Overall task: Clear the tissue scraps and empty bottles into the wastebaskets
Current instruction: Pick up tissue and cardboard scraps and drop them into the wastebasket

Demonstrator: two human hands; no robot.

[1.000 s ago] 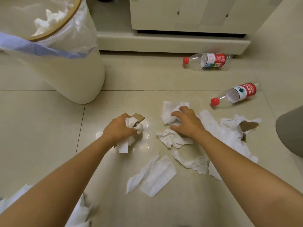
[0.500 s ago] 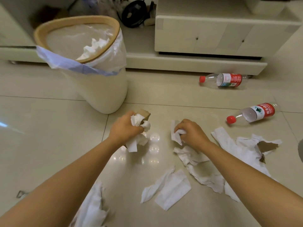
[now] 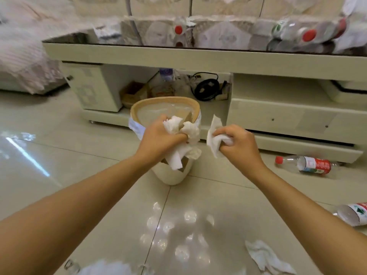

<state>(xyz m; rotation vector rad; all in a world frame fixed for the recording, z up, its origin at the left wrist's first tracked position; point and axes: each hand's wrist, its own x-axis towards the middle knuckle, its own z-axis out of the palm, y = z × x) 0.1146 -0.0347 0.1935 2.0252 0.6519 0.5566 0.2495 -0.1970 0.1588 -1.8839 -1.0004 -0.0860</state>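
Wastebasket (image 3: 170,175) on the floor (image 3: 49,165), lined with a clear bag; contents hidden by the hands. Left hand (image 3: 158,135) in front of its rim, fingers curled round a wad of tissue and cardboard (image 3: 184,135). Right hand (image 3: 238,143) just right of the wastebasket, fingers pinching a tissue scrap (image 3: 215,139). Two bottles (image 3: 307,165) lie further right; loose tissue (image 3: 266,257) on the floor nearer the camera.
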